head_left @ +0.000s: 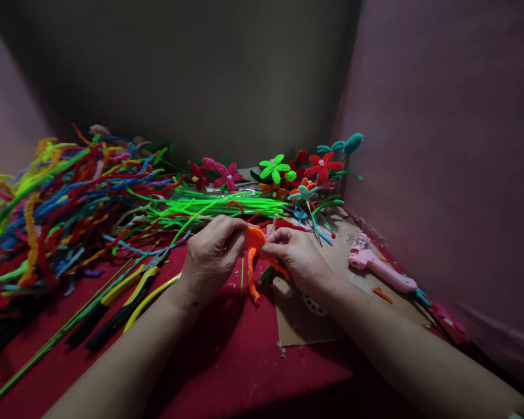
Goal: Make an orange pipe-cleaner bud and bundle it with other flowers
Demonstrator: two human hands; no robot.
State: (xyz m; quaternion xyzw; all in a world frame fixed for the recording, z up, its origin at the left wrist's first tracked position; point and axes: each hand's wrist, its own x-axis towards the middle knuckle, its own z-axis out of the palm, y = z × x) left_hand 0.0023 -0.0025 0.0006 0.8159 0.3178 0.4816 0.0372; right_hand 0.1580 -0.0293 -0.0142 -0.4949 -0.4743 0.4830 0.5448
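Both my hands meet at the middle of the view around an orange pipe cleaner [255, 237], bent into a loop. My left hand [213, 250] is closed, pinching the loop's left side. With thumb and forefinger my right hand [297, 253] pinches its right side. One loose orange end hangs down below the fingers, and another sticks out under my right hand. Behind them lies a bundle of bright green pipe cleaners [227, 203]. The tips of my left fingers are partly hidden.
Pliers with yellow-black handles [126, 294] lie left of my left arm. A large heap of coloured pipe cleaners [70, 203] fills the left. Fuzzy flowers [275, 167] stand at the back. A pink glue gun [382, 267] rests on cardboard [303, 326] at right.
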